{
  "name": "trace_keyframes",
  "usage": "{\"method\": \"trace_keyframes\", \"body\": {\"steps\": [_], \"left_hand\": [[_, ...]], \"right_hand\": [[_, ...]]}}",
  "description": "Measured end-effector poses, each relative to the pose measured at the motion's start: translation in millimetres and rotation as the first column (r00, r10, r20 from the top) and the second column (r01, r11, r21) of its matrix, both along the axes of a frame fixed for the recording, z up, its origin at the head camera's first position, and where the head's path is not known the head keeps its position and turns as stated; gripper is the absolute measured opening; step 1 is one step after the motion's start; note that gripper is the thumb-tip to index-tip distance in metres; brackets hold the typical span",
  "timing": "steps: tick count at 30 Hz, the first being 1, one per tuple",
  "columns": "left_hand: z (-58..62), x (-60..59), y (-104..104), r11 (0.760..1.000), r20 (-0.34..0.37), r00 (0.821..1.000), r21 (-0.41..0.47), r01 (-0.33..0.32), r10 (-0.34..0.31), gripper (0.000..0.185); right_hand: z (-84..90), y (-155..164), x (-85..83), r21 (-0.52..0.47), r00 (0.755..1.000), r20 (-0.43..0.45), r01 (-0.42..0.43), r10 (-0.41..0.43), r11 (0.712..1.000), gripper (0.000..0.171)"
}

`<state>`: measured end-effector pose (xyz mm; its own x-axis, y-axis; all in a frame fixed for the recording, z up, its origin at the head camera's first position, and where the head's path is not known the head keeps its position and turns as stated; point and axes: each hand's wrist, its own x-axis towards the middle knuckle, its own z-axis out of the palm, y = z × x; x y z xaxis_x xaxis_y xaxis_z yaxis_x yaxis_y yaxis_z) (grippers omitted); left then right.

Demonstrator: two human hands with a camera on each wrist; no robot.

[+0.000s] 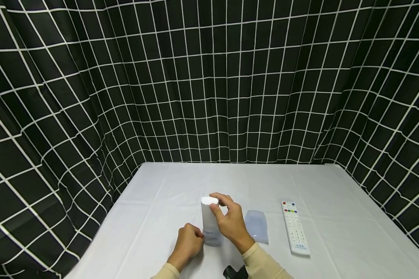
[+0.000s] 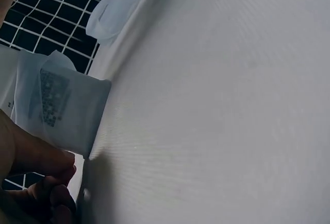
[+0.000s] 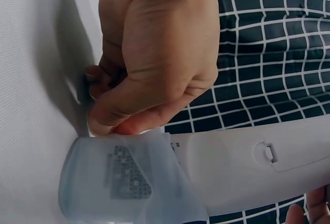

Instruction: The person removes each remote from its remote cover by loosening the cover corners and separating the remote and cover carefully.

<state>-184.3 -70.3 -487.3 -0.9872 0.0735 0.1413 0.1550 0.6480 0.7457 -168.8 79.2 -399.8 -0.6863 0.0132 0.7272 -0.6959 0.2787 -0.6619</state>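
Note:
A white remote control [image 1: 208, 215] stands on end above the table, its back with a small battery-cover latch showing in the right wrist view. Around its lower end sits a translucent bluish cover [image 3: 93, 183], with dark print visible through it and its upper edge slanting across the remote. My right hand [image 1: 233, 221] grips the remote near its top, thumb on the near side and fingers behind. Low on the left, my left hand [image 1: 188, 242] pinches at the side edge of the cover with thumb and forefinger, other fingers curled under.
A second translucent cover [image 1: 255, 226] lies on the white-clothed table [image 1: 153, 217] just right of my right hand. Farther right, another white remote [image 1: 295, 228] lies with its buttons up. Black curtains with a white grid [image 1: 216, 89] surround the table's back and sides.

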Motion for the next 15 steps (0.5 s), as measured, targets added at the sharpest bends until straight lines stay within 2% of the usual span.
{"method": "trace_keyframes", "body": {"steps": [3,9,15], "left_hand": [[-0.1,0.3,0.2,1.0,-0.006,1.0,-0.018,0.007,-0.007,0.016],[-2.9,2.9,-3.3,0.999,-0.003,0.999,0.017,0.033,-0.033,0.015],[-5.6,2.6,-7.9,0.991,0.023,0.998,0.12,0.054,-0.057,0.013]], "right_hand": [[5.1,0.0,3.7,0.0,1.0,0.011,-0.003,0.003,1.0,0.02],[6.5,-0.4,7.1,0.008,0.999,0.012,-0.038,0.038,0.999,0.019],[8.4,2.0,6.8,0.023,0.999,0.02,-0.04,0.039,0.999,0.018]]}}
